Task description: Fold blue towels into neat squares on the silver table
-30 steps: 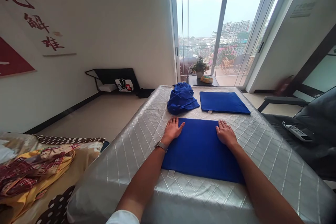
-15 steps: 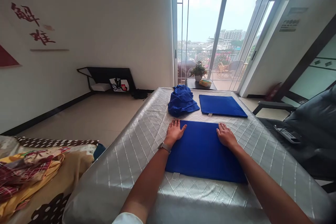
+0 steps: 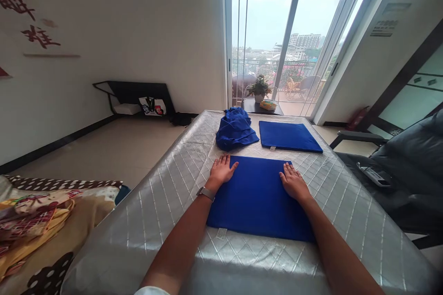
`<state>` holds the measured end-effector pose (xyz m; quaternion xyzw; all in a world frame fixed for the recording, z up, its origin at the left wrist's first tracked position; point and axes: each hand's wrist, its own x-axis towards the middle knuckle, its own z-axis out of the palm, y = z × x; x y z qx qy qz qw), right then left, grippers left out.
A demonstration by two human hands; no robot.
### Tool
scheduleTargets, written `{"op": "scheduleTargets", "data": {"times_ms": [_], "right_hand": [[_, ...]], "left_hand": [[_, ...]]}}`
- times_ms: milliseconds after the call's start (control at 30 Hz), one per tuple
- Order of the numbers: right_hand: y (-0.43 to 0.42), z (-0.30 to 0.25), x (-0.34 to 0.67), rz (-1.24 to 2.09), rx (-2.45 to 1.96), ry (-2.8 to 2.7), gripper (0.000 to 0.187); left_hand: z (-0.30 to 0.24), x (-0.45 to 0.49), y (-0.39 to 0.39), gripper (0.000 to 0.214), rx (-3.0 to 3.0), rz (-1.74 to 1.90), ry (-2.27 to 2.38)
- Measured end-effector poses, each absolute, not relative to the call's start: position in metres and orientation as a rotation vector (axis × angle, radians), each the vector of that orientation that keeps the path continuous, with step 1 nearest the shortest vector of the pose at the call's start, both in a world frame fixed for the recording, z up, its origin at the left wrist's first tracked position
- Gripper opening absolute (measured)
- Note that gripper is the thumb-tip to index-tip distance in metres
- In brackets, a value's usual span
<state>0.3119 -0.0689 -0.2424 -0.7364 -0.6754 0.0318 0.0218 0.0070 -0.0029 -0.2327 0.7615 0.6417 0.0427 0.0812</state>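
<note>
1. Head view: folded blue cloth [image 3: 258,196], flat on the quilted silver surface [image 3: 166,212], near centre.
2. Left hand [image 3: 221,171]: open flat, fingers spread, palm down on the cloth's far left corner; grasps nothing.
3. Right hand [image 3: 293,180]: open flat, palm down on the far right corner; grasps nothing.
4. Crumpled blue cloth [image 3: 235,128]: farther off, beyond the left hand.
5. Second folded cloth [image 3: 289,136]: just right of the crumpled one.
</note>
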Motion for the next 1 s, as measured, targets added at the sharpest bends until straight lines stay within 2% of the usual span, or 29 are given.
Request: {"op": "scheduleTargets", "data": {"times_ms": [167,333,567,733,833,1000], "right_hand": [[-0.073,-0.238,0.307,0.115,-2.287,-2.048,0.066],[-0.074,-0.236,0.303,0.134,-2.268,-2.006,0.066],[-0.076,-0.238,0.303,0.112,-2.240,-2.014,0.064],[-0.080,-0.239,0.310,0.087,-2.186,-2.101,0.066],[-0.080,-0.237,0.309,0.109,-2.193,-2.071,0.063],[-0.077,-0.234,0.304,0.156,-2.199,-1.993,0.064]], "left_hand": [[-0.235,0.004,-0.003,0.079,2.303,0.142,1.947],[-0.230,0.020,-0.016,0.080,2.410,0.407,2.104],[-0.230,0.139,-0.049,0.077,2.801,0.421,1.364],[-0.228,0.213,-0.043,0.076,2.660,0.390,1.319],[-0.232,0.208,-0.032,0.073,2.603,0.303,1.349],[-0.238,0.145,-0.018,0.076,2.558,0.278,1.561]]}}
